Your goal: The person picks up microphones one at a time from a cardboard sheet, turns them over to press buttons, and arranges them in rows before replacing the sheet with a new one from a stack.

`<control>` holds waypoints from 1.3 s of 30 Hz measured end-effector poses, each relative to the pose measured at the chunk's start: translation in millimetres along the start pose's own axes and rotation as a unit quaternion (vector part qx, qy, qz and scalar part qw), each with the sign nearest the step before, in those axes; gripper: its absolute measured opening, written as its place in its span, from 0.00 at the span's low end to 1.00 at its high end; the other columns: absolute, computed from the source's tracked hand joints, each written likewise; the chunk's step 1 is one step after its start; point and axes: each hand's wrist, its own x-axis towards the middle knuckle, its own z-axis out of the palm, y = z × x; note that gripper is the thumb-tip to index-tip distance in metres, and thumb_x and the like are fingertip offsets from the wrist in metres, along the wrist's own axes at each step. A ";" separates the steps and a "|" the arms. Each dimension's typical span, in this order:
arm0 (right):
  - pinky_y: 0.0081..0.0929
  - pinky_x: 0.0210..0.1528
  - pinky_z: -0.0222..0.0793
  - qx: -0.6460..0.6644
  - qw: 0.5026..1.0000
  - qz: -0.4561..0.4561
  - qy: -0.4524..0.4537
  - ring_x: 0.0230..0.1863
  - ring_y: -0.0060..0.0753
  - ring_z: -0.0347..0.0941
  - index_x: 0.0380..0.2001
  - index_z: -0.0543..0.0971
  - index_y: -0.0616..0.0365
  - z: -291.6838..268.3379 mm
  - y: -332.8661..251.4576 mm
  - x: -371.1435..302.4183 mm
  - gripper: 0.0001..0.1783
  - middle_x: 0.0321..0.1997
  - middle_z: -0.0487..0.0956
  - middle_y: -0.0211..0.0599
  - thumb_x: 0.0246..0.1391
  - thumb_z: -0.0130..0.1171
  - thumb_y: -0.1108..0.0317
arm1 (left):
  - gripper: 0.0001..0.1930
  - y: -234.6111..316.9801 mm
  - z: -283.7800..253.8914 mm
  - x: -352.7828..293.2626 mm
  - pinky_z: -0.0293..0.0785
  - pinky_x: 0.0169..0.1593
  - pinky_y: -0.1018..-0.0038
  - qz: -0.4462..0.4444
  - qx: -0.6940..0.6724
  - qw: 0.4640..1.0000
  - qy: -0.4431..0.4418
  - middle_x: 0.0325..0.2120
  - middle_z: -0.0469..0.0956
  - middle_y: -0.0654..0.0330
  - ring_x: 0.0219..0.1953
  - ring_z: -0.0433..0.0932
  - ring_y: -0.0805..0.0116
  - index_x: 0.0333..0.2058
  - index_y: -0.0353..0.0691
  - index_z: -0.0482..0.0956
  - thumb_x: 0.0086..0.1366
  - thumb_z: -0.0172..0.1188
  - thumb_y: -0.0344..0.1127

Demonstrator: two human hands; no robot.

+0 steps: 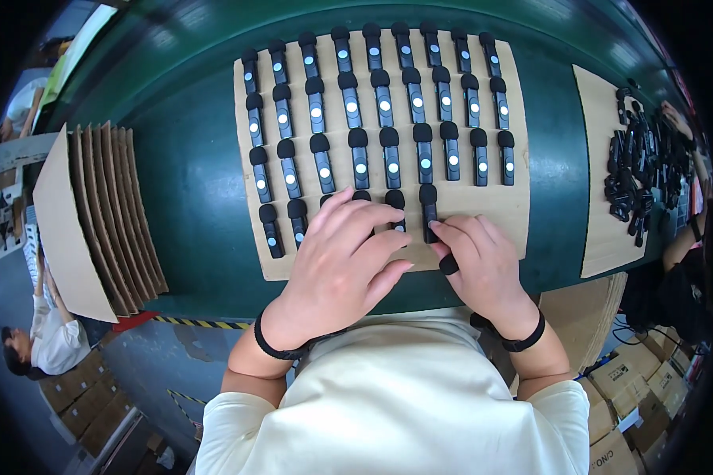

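Note:
Small black clip-on microphones with foam tops and pale round dots lie in rows on a flat cardboard sheet (483, 207). My right hand (483, 265) pinches the lower end of one microphone (428, 207) in the front row. A second black foam top (449, 264) pokes out from under its curled fingers; the rest of that piece is hidden. Over the front row hovers my left hand (337, 253), fingers apart and curved, with nothing visible in its grasp. Its fingertips are beside another microphone (395, 200) and partly cover others.
Upright cardboard sheets (95, 229) lean together at the left of the green work surface (186, 198). At the right, another cardboard sheet (602, 237) carries a heap of black microphones (634, 170), with a co-worker's hand (677, 119) beside it. Cartons (618, 380) stand below right.

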 end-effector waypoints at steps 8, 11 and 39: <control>0.35 0.36 0.71 0.070 0.997 0.033 -0.016 0.37 0.46 0.74 0.46 0.74 0.59 -16.9 -17.6 12.6 0.24 0.38 0.77 0.40 0.43 0.66 0.77 | 0.18 16.7 -4.2 4.4 0.68 0.58 0.53 0.028 -0.064 0.998 -0.005 0.41 0.79 0.59 0.43 0.77 0.56 0.38 0.41 0.80 0.48 0.73 0.35; 0.35 0.36 0.71 0.114 0.993 0.011 -0.039 0.37 0.46 0.74 0.48 0.73 0.59 -27.2 -27.8 24.9 0.26 0.39 0.77 0.41 0.42 0.66 0.77 | 0.18 17.6 -4.3 6.3 0.68 0.58 0.54 0.077 -0.050 0.996 0.012 0.37 0.80 0.59 0.40 0.78 0.57 0.38 0.41 0.80 0.48 0.73 0.34; 0.31 0.34 0.68 0.381 0.924 0.011 0.017 0.31 0.39 0.74 0.44 0.79 0.60 -33.1 -27.2 37.1 0.20 0.34 0.80 0.37 0.44 0.70 0.75 | 0.15 5.1 -16.4 3.1 0.69 0.56 0.54 0.049 -0.182 0.977 0.097 0.31 0.81 0.56 0.34 0.79 0.59 0.40 0.35 0.79 0.53 0.70 0.31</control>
